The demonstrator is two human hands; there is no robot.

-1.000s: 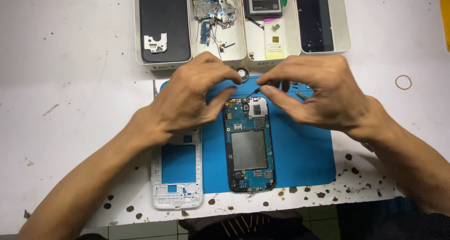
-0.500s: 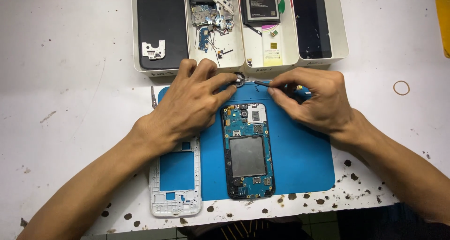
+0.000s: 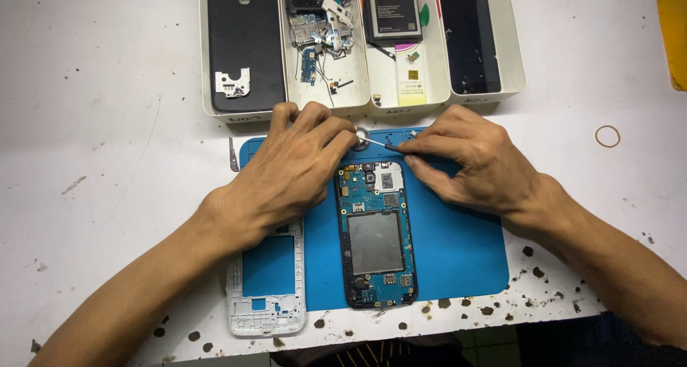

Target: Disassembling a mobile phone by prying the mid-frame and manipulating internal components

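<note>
Opened phone (image 3: 377, 238) on blue mat (image 3: 458, 245), white frame (image 3: 266, 285) beside, parts tray (image 3: 361, 103) behind

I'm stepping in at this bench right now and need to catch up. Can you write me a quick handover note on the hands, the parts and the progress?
Left hand: fingertips at a small round metal part at the blue mat's top edge.
Right hand: pinching a thin tool whose tip meets that part.
Opened phone, circuit board exposed, lies on the mat; white middle frame beside it.
White tray behind holds the black back cover, loose components, battery and screen.
Done: phone stripped to its board.
Left: board apparently in place.
</note>
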